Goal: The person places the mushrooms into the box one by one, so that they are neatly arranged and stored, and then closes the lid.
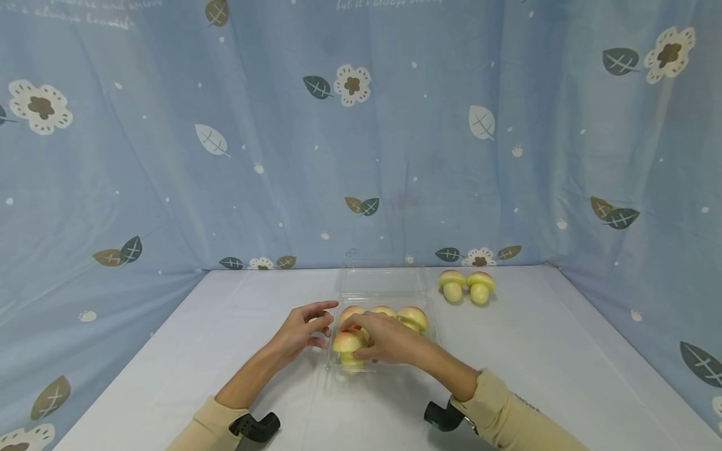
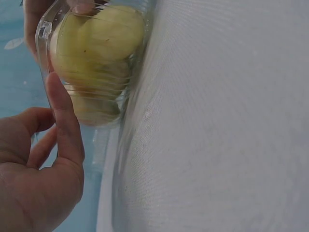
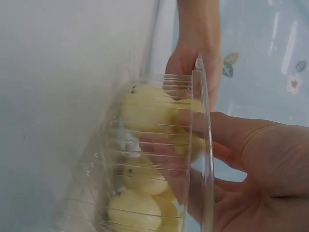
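Observation:
A clear plastic clamshell box (image 1: 389, 368) stands on the table, its lid (image 1: 383, 280) folded back. Several yellow mushroom-shaped pieces with reddish caps are inside; three stand along the back, among them a right-hand one (image 1: 414, 316). My right hand (image 1: 389, 338) reaches into the box and grips the mushroom-shaped piece (image 1: 348, 342) at the front left, thumb against its side in the right wrist view. Beside the left wall is my left hand (image 1: 301, 331), its fingers loosely extended. In the left wrist view, that hand's thumb (image 2: 67, 121) lies along the box rim.
Two more mushroom-shaped pieces, a left one (image 1: 452, 285) and a right one (image 1: 480, 287), stand behind and right of the box. A white cloth (image 1: 524, 351) covers the table. A blue patterned curtain (image 1: 417, 144) hangs behind and along both sides.

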